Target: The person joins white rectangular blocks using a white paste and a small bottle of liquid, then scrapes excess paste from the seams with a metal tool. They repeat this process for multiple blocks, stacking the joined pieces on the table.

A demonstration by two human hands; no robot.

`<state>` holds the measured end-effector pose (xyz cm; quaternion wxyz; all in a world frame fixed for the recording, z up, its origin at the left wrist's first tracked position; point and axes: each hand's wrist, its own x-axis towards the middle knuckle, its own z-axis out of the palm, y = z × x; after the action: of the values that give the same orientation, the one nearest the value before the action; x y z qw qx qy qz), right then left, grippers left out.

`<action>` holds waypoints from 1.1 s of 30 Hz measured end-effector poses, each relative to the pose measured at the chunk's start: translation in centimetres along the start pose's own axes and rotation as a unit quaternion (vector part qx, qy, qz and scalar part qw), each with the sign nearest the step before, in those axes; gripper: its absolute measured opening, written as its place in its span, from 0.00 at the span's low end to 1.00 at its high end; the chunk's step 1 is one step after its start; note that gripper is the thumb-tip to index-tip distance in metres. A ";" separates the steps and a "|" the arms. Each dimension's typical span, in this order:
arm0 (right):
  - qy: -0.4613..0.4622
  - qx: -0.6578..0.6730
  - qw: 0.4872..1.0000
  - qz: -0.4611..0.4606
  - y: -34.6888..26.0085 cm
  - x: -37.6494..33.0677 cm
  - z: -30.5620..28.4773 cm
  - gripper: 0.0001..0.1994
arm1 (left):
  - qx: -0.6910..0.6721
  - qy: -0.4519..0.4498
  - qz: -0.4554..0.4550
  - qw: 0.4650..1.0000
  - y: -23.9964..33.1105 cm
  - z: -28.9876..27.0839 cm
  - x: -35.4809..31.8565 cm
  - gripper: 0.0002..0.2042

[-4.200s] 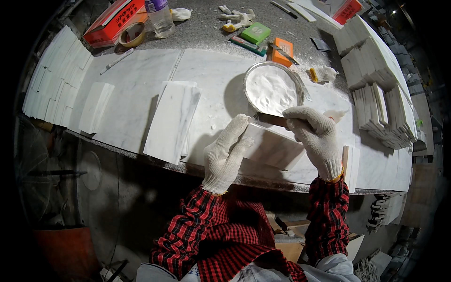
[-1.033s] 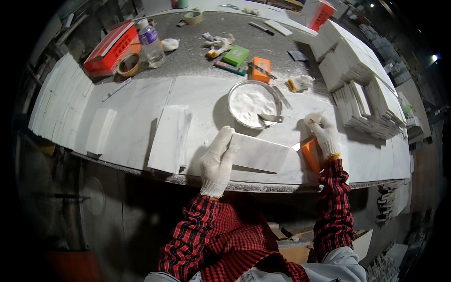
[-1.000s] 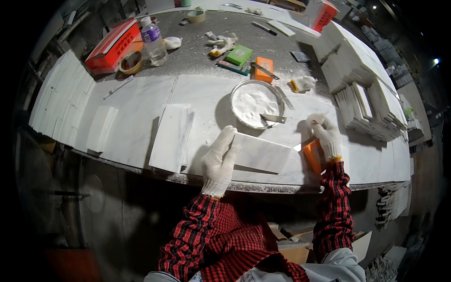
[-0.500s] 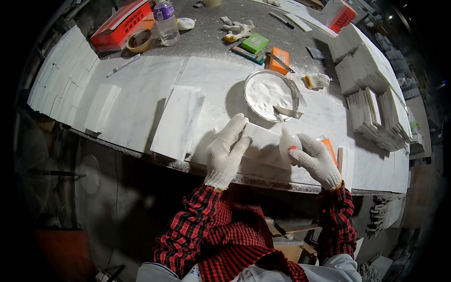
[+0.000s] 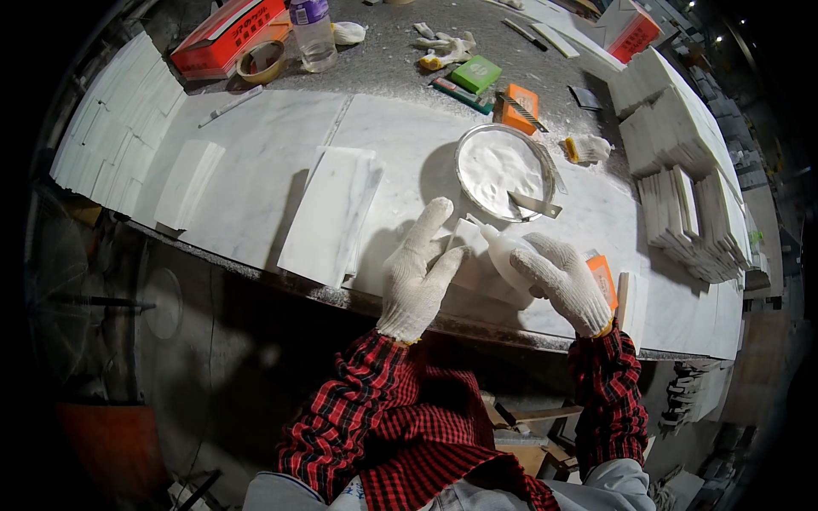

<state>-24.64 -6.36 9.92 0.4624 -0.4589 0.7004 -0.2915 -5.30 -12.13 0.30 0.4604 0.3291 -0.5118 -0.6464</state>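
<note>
My left hand (image 5: 417, 277), in a white knit glove, grips the left end of a white marble tile (image 5: 470, 274) near the table's front edge, thumb on the near side. My gloved right hand (image 5: 567, 281) is closed round a translucent squeeze bottle (image 5: 509, 257). The bottle is tilted, its thin nozzle at the tile's far left corner; whether anything comes out is too small to tell. Just beyond stands a round metal bowl (image 5: 458, 162) of white powder or paste, with a flat metal scraper (image 5: 535, 204) resting in it.
Stacked white tiles stand left (image 5: 115, 128) and right (image 5: 673, 136). A short tile stack (image 5: 328, 217) lies left of my hands. Orange box (image 5: 603, 281), green box (image 5: 477, 74), glove (image 5: 588, 150), tape roll (image 5: 261, 61), marker (image 5: 230, 108) and plastic bottle (image 5: 314, 38) lie about.
My right hand has tipped the squeeze bottle over to the left, bringing its nozzle down to the tile's far left corner. My left hand stays at the tile's left end.
</note>
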 end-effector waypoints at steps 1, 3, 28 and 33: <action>-0.001 -0.004 1.000 0.000 0.2 0.1 -0.1 0.23 | 0.000 0.000 0.004 1.000 -0.1 0.0 0.0 0.31; -0.004 -0.010 1.000 -0.001 0.2 0.3 -0.1 0.23 | 0.001 -0.001 0.010 1.000 -0.1 -0.1 0.0 0.31; -0.013 -0.024 1.000 0.007 -0.2 0.4 -0.1 0.24 | -0.025 -0.005 0.021 0.999 -0.1 -0.1 0.0 0.31; -0.003 -0.013 1.000 0.004 -0.2 0.4 -0.1 0.23 | -0.026 -0.011 0.018 0.999 -0.2 -0.1 0.0 0.32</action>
<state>-24.73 -6.80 9.98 0.4598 -0.4629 0.7046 -0.2791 -5.25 -12.14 0.07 0.4748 0.3006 -0.5057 -0.6546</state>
